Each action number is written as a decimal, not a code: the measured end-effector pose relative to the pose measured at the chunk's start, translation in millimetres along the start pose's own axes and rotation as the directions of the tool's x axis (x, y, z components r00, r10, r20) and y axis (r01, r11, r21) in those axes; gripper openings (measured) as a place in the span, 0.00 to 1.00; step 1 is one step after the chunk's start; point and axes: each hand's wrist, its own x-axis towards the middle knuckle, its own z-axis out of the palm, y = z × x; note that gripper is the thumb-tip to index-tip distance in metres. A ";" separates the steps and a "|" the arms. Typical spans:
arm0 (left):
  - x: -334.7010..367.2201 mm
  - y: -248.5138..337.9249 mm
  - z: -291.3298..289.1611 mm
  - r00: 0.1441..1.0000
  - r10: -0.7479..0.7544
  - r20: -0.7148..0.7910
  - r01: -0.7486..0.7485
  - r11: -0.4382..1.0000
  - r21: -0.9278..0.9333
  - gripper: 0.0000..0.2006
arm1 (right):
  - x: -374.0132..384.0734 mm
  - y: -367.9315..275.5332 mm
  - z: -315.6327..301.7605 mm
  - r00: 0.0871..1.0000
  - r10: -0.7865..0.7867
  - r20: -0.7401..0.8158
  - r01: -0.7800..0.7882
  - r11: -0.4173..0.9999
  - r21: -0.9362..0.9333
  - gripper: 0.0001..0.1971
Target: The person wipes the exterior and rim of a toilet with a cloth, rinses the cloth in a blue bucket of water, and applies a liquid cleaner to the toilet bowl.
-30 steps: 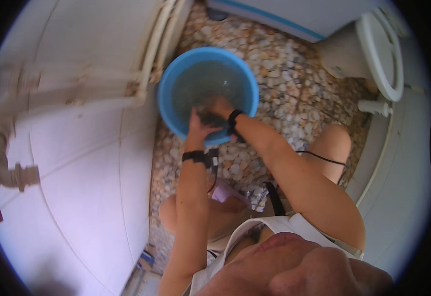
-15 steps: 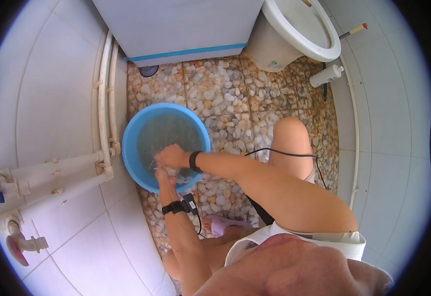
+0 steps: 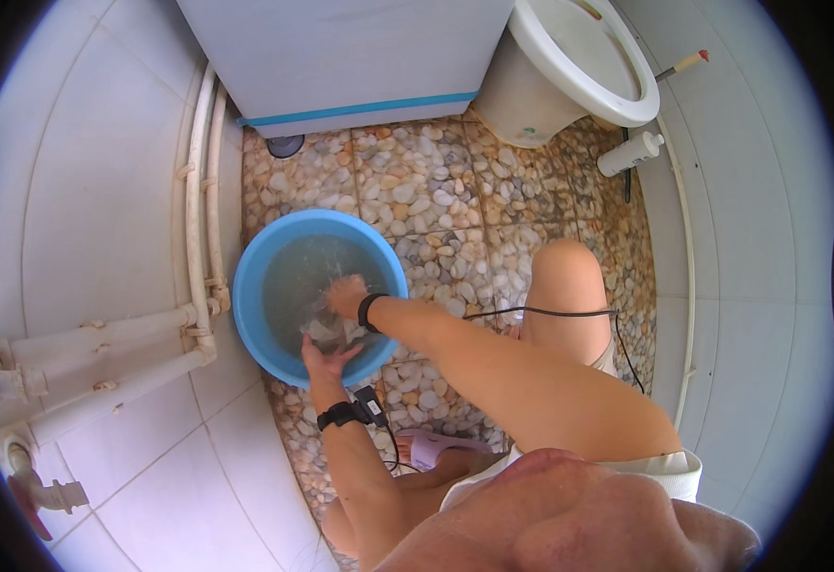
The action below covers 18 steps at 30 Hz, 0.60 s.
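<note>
Closest to my camera, a white, ribbed fabric edge is curving across the lower view, and beyond it a lilac, smooth-looking slipper is resting on the floor. On the left wrist, I am seeing a black, flat strap with a small, boxy black module beside it; a slim black band is circling the right wrist. The left hand is lying palm-inward with thumb and fingers well parted, loosely open beside a crumpled, whitish, wet cloth-like piece; I am not able to tell whether its fingertips are touching it. The right hand is bending downward over the same piece, its fingertips hidden, so I cannot tell how tightly it is closing or whether it is gripping anything. The whitish piece is sitting between both hands in cloudy greyish water, with bright droplets showing near the right hand, inside a round, smooth, light-blue basin. Around it, glossy-looking pebble-patterned floor tiles are spreading outward. To the left, cream tubular pipes are running along smooth white wall tiles. Farther off, a flat-sided white box-shaped unit with a blue strip is standing beside a rounded, glossy white toilet.
</note>
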 end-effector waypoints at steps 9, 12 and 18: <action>5.5 2.3 -0.9 0.980 0.107 0.168 -0.097 0.993 -0.068 0.33 | -20.5 -51.5 -2.6 0.967 -0.168 -0.191 0.249 0.470 0.847 0.14; 40.0 31.0 -45.1 0.904 0.205 0.375 -0.177 0.978 -0.109 0.24 | -56.9 -91.6 -52.9 0.892 -0.276 -0.359 0.450 0.455 0.768 0.14; 39.5 -3.9 -29.1 0.896 0.237 0.375 -0.309 0.940 0.146 0.19 | -56.5 -65.9 -50.3 0.909 -0.217 -0.357 0.360 0.839 0.408 0.14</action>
